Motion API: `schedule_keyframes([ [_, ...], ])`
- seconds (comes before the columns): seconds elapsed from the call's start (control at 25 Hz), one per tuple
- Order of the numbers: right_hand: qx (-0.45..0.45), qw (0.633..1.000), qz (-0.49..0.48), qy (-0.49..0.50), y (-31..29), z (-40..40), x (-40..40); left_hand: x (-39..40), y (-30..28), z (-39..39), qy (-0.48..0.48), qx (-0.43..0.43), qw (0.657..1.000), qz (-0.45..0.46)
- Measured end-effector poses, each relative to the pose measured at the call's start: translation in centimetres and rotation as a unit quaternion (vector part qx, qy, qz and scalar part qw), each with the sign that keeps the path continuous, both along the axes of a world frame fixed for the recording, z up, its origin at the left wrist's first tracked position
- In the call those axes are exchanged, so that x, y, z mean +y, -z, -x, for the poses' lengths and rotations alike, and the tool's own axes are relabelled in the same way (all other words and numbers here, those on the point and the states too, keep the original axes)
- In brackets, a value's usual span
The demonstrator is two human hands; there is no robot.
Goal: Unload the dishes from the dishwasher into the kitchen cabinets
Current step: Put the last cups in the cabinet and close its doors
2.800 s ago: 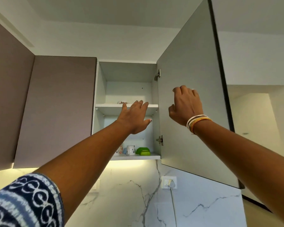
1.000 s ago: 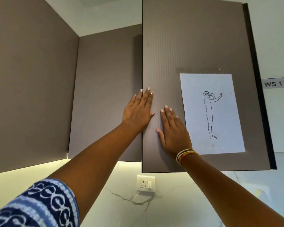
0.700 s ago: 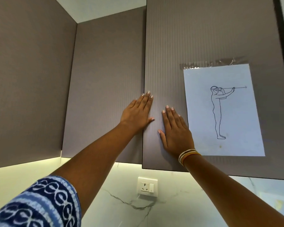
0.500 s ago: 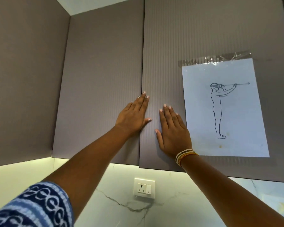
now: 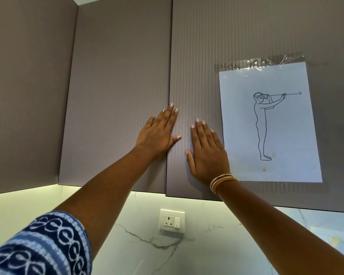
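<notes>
Cabinet doors (image 5: pixel 195 76) overhead are shut, with the left hand (image 5: pixel 157 133) and right hand (image 5: pixel 206 153) pressed flat by the seam, fingers (image 5: pixel 202 129) straight and holding nothing, likely seating the doors; no dishes show.

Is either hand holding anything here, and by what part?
Nothing is held. The left hand and right hand lie flat against the grey ribbed cabinet doors.

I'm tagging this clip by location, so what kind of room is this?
Most likely a home kitchen: grey wall cabinets with under-lighting, a marble-look backsplash and a wall socket. Both hands lie flat on the closed doors, the left hand and the right hand.
</notes>
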State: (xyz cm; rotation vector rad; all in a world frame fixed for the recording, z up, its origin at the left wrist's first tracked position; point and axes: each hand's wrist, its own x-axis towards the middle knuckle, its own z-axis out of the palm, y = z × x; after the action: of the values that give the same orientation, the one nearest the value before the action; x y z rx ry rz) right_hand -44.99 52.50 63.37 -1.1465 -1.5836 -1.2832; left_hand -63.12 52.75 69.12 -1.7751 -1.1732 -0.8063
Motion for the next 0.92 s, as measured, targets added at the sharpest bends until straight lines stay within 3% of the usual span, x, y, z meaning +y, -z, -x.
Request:
schedule_keyframes([
  [0.32,0.007,0.999,0.042,0.021,0.1,0.5,-1.2,-2.0,0.7,-1.3,-0.067,-0.015,0.998,0.011],
  [0.52,-0.002,0.991,0.121,0.057,2.1,-0.6,-5.6,-6.7,5.2,-2.8,-0.019,0.051,0.998,0.026],
  [0.72,0.052,0.983,0.159,0.073,9.0,-3.8,-11.9,-11.4,12.9,-6.3,0.067,0.035,0.996,0.041],
  [0.92,0.098,0.964,0.222,0.108,19.9,-6.9,-17.9,-15.8,22.8,-11.2,0.114,0.068,0.989,0.064],
])
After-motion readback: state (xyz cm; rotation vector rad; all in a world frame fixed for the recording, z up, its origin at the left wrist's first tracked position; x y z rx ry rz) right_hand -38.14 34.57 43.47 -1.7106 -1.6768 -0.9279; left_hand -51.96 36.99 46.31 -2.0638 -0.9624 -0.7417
